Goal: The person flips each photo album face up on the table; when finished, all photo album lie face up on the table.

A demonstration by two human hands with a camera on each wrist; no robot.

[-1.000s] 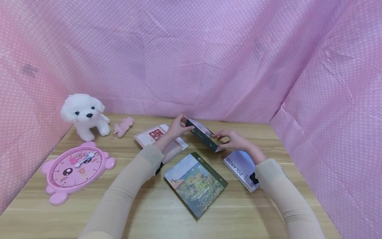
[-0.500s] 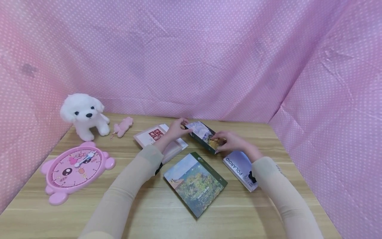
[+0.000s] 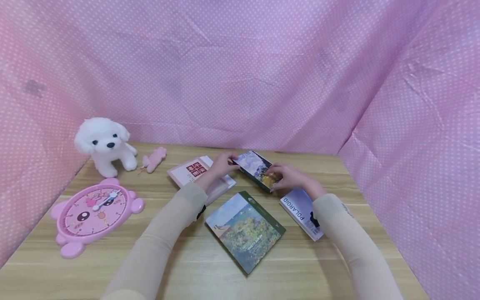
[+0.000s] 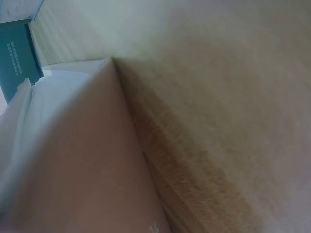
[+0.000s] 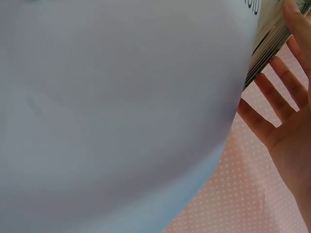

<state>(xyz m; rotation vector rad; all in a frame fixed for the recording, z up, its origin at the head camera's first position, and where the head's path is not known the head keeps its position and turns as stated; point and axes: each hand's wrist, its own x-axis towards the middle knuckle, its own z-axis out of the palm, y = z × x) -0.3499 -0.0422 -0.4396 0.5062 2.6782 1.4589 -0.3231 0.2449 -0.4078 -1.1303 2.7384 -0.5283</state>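
At the back middle of the table, a small photo album with a painted purple and yellow cover lies nearly flat between both hands. My left hand grips its left end, thumb on the near side. My right hand holds the right end, fingers over the cover and thumb at the near edge. In the right wrist view that hand reaches along the album's layered page edges. Closer to me lies a larger green-edged photo album. The left wrist view does not show the left hand's fingertips.
Under my left arm lies a white album with red characters. Beneath my right wrist is a Polaroid album with a black bow. A white toy dog, a pink plush charm and a pink toy clock sit at left.
The small album has tipped down from a steep tilt, so its painted cover now faces up and less of its dark spine shows. Both hands have kept hold of it.
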